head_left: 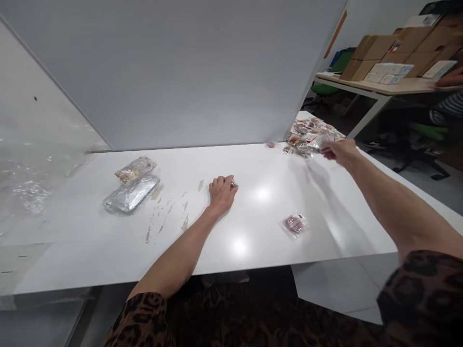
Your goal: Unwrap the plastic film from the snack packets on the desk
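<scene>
Reaching to the far right corner of the table (108,250): right hand (340,150), arm stretched out, blurred with motion, at the near edge of a pile of packets (311,134). Pile: many small clear bags, contents brownish and reddish, some with white-and-red labels; heaped loosely, a few spilling toward the table middle. Fingers curled together at the pile's edge, seemingly pinching a clear packet; blur too strong to tell for certain.

Lying apart from the pile, just left of it: one stray pinkish packet (271,144).

Resting mid-table, knuckles up: left hand (221,192), fingers bent under and pressed together, a small pale item showing at the fingertips; what it is, cannot tell.

Lying alone near the front edge, between the two arms: small clear bag (294,224) with dark red contents.

Lying at the left side, well apart from both hands: silver foil pouch (130,193) in clear wrap, flat; touching its far end, a clear bag (135,168) of tan pieces.

Standing behind: grey partition (181,72). Stacked on another desk at far right: cardboard boxes (398,50).
</scene>
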`<act>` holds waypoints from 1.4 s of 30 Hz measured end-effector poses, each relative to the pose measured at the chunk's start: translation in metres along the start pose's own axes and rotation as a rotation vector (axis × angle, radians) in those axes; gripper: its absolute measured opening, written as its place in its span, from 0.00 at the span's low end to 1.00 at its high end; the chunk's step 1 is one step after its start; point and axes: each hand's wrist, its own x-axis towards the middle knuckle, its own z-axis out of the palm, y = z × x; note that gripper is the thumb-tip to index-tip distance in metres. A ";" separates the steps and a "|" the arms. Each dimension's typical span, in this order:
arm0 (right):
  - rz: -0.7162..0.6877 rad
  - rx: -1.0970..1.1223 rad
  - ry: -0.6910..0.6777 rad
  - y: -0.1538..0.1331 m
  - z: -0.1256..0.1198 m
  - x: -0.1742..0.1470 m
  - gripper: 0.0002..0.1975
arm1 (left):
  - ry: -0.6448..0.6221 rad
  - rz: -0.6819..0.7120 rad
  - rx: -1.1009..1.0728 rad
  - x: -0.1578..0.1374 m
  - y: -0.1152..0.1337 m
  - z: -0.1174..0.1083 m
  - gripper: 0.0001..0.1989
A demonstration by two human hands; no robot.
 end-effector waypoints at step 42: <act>-0.526 0.046 -0.401 -0.100 0.169 -0.208 0.24 | -0.129 -0.226 -1.558 -0.011 0.023 0.018 0.30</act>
